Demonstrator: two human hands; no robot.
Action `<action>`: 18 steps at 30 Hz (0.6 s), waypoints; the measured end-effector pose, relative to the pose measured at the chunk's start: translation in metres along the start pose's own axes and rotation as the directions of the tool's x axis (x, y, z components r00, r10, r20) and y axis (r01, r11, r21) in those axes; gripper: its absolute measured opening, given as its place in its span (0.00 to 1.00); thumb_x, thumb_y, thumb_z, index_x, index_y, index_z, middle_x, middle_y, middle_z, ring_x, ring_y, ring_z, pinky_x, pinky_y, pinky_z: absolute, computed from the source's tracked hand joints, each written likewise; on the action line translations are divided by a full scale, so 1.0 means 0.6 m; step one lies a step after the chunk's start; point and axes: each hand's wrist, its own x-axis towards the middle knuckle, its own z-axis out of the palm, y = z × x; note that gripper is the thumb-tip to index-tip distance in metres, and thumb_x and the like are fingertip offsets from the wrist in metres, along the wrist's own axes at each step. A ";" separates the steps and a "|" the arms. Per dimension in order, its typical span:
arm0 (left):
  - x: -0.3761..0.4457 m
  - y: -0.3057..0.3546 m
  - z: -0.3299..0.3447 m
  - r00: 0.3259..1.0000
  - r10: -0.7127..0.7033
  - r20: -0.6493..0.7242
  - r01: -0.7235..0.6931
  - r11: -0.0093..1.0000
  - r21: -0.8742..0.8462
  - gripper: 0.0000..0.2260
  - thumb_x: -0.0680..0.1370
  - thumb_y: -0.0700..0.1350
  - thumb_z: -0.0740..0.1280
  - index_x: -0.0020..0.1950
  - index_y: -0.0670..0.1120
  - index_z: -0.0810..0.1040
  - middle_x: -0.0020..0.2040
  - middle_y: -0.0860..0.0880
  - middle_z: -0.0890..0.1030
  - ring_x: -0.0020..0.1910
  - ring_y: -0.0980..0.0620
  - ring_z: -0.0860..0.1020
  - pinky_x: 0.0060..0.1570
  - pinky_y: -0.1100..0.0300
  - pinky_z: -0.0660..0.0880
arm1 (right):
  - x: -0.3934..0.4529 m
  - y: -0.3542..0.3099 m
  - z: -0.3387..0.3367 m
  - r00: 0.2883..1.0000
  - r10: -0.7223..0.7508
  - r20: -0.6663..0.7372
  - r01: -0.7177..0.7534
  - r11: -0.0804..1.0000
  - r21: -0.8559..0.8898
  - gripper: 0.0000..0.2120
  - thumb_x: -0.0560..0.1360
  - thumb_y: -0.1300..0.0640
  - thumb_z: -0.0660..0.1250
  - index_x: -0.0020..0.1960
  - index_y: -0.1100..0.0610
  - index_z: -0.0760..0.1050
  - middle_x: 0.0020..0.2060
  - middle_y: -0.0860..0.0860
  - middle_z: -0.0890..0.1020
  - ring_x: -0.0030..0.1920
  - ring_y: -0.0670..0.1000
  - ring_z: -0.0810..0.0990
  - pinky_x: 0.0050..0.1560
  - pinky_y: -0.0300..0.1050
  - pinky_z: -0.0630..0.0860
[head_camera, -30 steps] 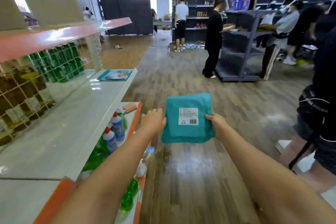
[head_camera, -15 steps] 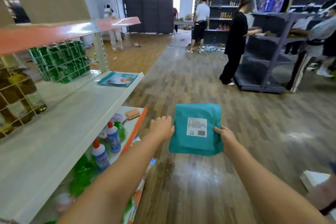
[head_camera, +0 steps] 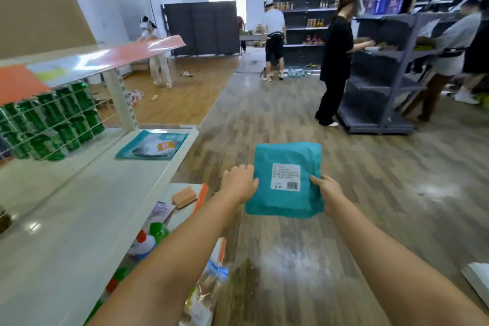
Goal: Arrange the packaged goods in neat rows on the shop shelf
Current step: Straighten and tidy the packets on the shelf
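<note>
Gripped at both side edges, teal packet (head_camera: 287,180) held flat out over the aisle floor, white barcode label facing up: left hand (head_camera: 239,184) closed over the left edge with thumb on top, right hand (head_camera: 326,193) pinching the right edge lower down, fingers underneath and hidden. Off to the left of the grip and a little beyond it, white shelf (head_camera: 79,206) mostly bare, with one matching flat packet (head_camera: 153,144) lying near the far corner. Probably the carry-to-shelf step, placement not yet begun. Best done by keeping both pinches firm, since soft packaging sags between the hands, then swinging left across the shelf lip rather than dragging over it. Worth setting down just this side of the lying packet, edges parallel and front edges level, to start a tidy row. Label side may want turning under so the printed face matches its neighbour; cannot tell from this angle which face that is. Below the left forearm, sponge (head_camera: 184,197) and bottles (head_camera: 145,242) on the lower shelf, well clear if the packet stays level with the upper board.
</note>
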 end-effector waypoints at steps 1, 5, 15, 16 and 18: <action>0.013 -0.009 0.005 1.000 -0.016 0.000 0.016 1.000 -0.010 0.17 0.81 0.51 0.54 0.66 0.44 0.68 0.65 0.44 0.73 0.63 0.43 0.72 0.61 0.48 0.66 | 0.012 0.001 0.010 1.000 -0.001 0.003 0.001 1.000 -0.005 0.10 0.77 0.65 0.63 0.58 0.64 0.75 0.55 0.63 0.79 0.36 0.53 0.79 0.51 0.56 0.76; 0.048 -0.043 0.039 0.996 -0.067 0.065 0.069 0.998 -0.015 0.16 0.82 0.52 0.54 0.64 0.44 0.68 0.63 0.43 0.74 0.63 0.43 0.72 0.59 0.48 0.67 | 0.047 0.019 0.041 0.998 0.069 -0.011 -0.070 0.996 -0.051 0.12 0.77 0.66 0.62 0.60 0.63 0.74 0.36 0.52 0.85 0.25 0.47 0.81 0.36 0.47 0.79; 0.153 -0.103 0.069 0.978 -0.191 0.083 0.194 0.981 -0.032 0.17 0.81 0.51 0.55 0.66 0.43 0.68 0.65 0.42 0.73 0.64 0.42 0.71 0.60 0.48 0.68 | 0.173 -0.005 0.125 0.992 0.105 0.076 -0.094 0.986 -0.134 0.08 0.79 0.67 0.60 0.55 0.66 0.75 0.55 0.61 0.78 0.34 0.50 0.76 0.34 0.43 0.74; 0.167 -0.108 0.068 0.975 -0.209 0.079 0.212 0.977 -0.031 0.17 0.81 0.51 0.55 0.65 0.43 0.68 0.64 0.42 0.73 0.64 0.41 0.71 0.60 0.47 0.68 | 0.191 -0.012 0.137 0.989 0.114 0.099 -0.100 0.986 -0.136 0.08 0.79 0.67 0.60 0.56 0.66 0.75 0.56 0.61 0.78 0.35 0.51 0.76 0.33 0.44 0.75; 0.195 -0.119 0.063 0.965 -0.255 0.065 0.259 0.964 -0.054 0.16 0.81 0.51 0.55 0.64 0.42 0.69 0.63 0.41 0.74 0.64 0.41 0.71 0.60 0.47 0.68 | 0.228 -0.032 0.164 0.981 0.118 0.154 -0.097 0.985 -0.141 0.11 0.79 0.66 0.60 0.60 0.66 0.73 0.58 0.60 0.78 0.35 0.51 0.76 0.31 0.44 0.76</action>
